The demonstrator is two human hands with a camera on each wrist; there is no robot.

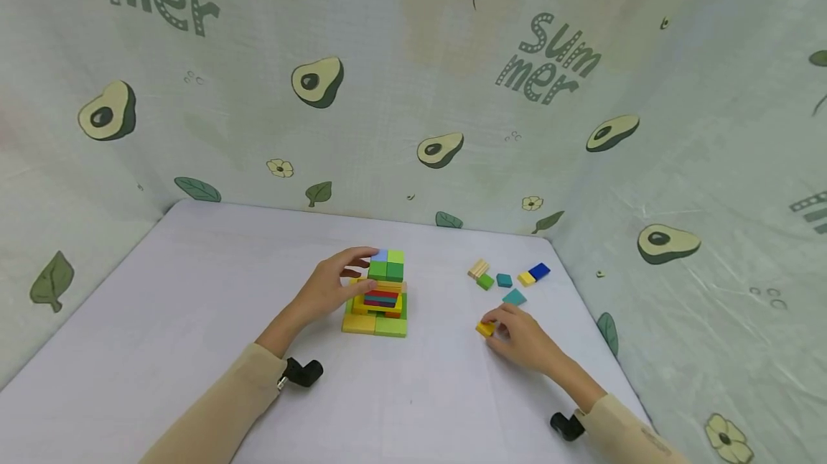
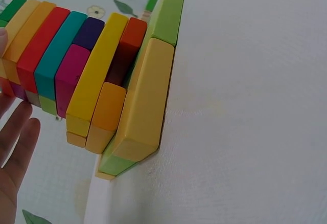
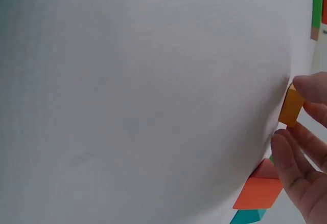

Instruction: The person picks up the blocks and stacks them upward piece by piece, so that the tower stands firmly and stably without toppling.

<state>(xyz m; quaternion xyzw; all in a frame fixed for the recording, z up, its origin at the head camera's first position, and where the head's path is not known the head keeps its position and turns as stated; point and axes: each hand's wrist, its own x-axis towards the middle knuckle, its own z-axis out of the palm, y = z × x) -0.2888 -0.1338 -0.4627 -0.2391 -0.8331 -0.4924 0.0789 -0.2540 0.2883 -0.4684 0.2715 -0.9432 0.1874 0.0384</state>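
A tower of colored wooden blocks (image 1: 382,299) stands on the table, wider at its base, with green and pale blue blocks on top. My left hand (image 1: 329,286) is at the tower's upper left side, thumb in front and fingers spread loosely along it. In the left wrist view, the tower's red, teal, purple and yellow layers show beside the left fingers (image 2: 23,137). To the right, my right hand (image 1: 525,340) pinches a small yellow-orange block (image 1: 484,329) at the tabletop. That block (image 3: 291,106) shows between thumb and fingers in the right wrist view.
Loose blocks lie beyond my right hand: a teal triangular block (image 1: 515,297), a teal block (image 1: 504,280), a green block (image 1: 485,281), pale wood pieces (image 1: 479,268), a yellow block (image 1: 526,279) and a blue block (image 1: 539,271). Patterned cloth (image 1: 388,90) walls the table's back and sides.
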